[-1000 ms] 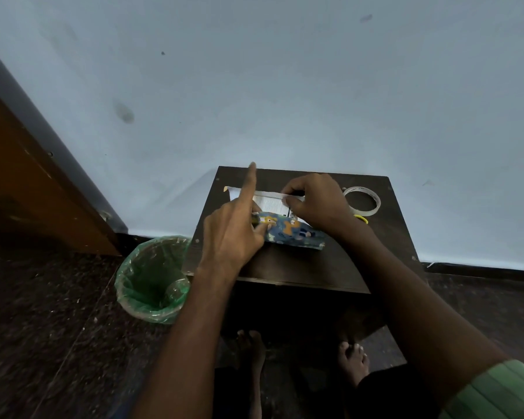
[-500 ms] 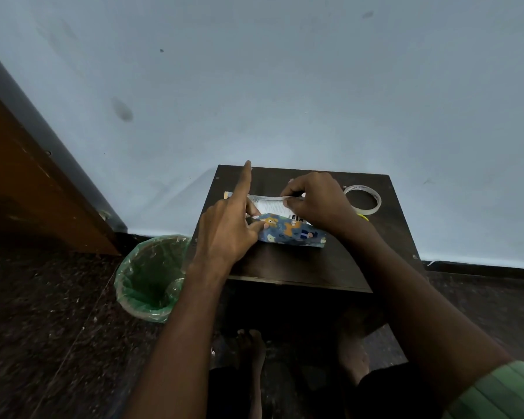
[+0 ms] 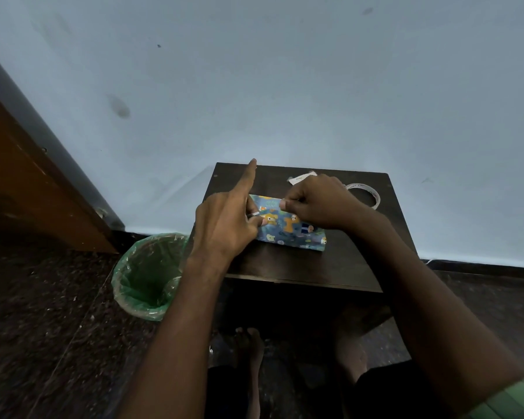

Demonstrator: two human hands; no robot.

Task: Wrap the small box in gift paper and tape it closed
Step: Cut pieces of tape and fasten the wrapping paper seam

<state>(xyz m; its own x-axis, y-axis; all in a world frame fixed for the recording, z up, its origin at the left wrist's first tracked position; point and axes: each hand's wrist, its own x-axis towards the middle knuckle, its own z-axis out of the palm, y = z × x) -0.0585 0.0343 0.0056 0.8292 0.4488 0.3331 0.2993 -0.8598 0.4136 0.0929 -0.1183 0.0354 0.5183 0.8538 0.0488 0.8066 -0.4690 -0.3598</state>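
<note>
Low dark table (image 3: 297,267): left hand (image 3: 224,225) pinches gift paper (image 3: 288,231), forefinger straight; right hand (image 3: 318,204) curled, pinching its fold. Taping seems next.

Both forearms reach in from the near edge toward the middle. The left hand (image 3: 224,225) sits left of centre, back up, index finger straight and pointing far and up, the other fingers curled, thumb tip pressed down at its right side. The right hand (image 3: 318,204) lies just right of it, knuckles up, fingers curled under, thumb and forefinger pinched together at its left end. A green sleeve (image 3: 508,400) covers the right upper arm at the near right corner.
</note>
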